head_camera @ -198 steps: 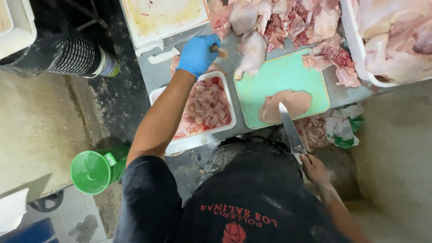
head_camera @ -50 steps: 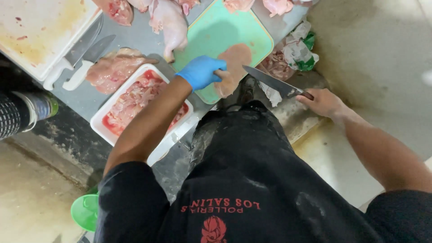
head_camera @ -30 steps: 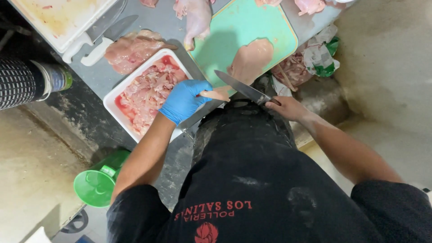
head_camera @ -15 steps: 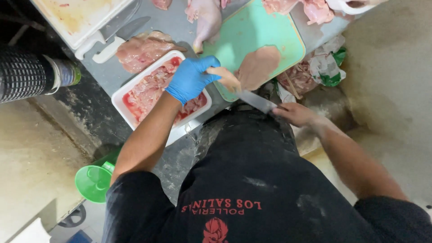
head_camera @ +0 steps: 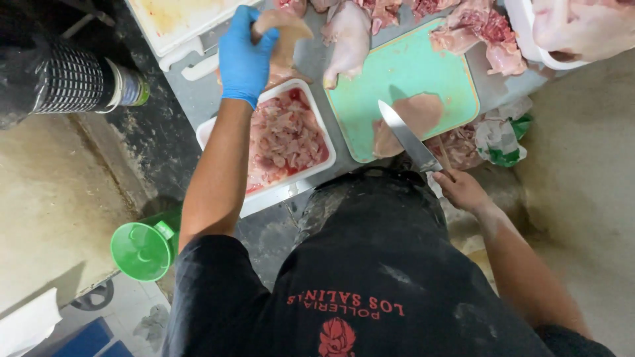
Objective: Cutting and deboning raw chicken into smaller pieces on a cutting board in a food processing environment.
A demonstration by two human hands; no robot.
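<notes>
My left hand, in a blue glove, holds a thin slice of raw chicken up beyond the far end of a white tray filled with cut chicken pieces. My right hand, bare, grips the handle of a large knife whose blade points out over the near edge of a green cutting board. A flat chicken breast lies on that board right beside the blade tip.
Whole chicken parts and trimmings lie at the far side of the board. A white tub of chicken sits far right, a white board far left. A green bucket stands on the floor, crumpled bags by the counter edge.
My left hand lifted a cut slice off the board and carried it left and away, past the tray. The knife drew back from the breast toward me.
</notes>
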